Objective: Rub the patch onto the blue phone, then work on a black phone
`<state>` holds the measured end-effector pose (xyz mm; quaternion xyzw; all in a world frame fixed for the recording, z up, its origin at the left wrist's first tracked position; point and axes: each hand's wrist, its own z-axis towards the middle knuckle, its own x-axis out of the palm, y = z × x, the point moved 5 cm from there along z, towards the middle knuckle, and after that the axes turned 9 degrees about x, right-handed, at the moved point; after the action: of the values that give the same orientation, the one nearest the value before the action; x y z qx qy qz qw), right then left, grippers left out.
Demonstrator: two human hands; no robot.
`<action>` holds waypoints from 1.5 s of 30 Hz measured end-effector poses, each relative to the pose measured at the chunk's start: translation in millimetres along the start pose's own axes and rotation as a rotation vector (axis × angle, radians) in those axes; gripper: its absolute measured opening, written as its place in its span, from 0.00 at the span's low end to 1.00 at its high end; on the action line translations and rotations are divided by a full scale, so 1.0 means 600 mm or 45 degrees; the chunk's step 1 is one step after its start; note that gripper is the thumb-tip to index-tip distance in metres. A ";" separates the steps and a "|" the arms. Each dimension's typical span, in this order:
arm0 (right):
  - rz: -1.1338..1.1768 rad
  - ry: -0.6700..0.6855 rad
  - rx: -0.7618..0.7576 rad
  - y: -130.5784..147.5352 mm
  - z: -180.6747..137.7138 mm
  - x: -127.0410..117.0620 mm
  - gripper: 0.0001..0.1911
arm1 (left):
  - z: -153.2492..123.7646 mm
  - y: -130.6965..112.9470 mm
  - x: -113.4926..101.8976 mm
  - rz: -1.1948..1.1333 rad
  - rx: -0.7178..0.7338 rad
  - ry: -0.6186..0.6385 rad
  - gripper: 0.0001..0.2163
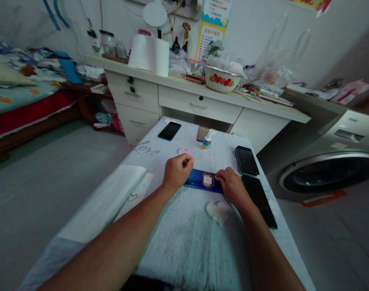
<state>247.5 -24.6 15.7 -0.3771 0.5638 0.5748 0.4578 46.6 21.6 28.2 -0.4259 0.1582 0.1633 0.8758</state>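
Note:
A blue phone (196, 180) lies back up across the table, with a pinkish, roughly hexagonal attachment (208, 180) bearing a pale square on its back. My left hand (177, 170) is closed in a pinch over the phone's left end; whatever its fingertips hold, if anything, is too small to make out. At the right end, my right hand (233, 186) has its fingers pressed together against or just above the phone, near the attachment. What sits between those fingertips is unclear. Beyond the phone stands a small white spray bottle (206, 140) with a blue and yellow label.
Other phones lie around: a dark one (169, 131) far left, one (203, 133) behind the bottle, stacked ones (247, 160) at right. A black tablet (259, 200) is beside my right forearm. Folded white cloth or paper (108, 202) covers the left edge. A white desk (199, 106) stands behind.

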 end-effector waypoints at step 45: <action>-0.048 -0.072 -0.012 0.022 0.016 0.005 0.12 | -0.011 0.047 0.028 0.381 0.007 1.035 0.34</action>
<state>234.6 -14.2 17.8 -0.3733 0.5406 0.5791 0.4828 48.9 35.3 -2.0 -0.4255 0.5506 0.1069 0.7102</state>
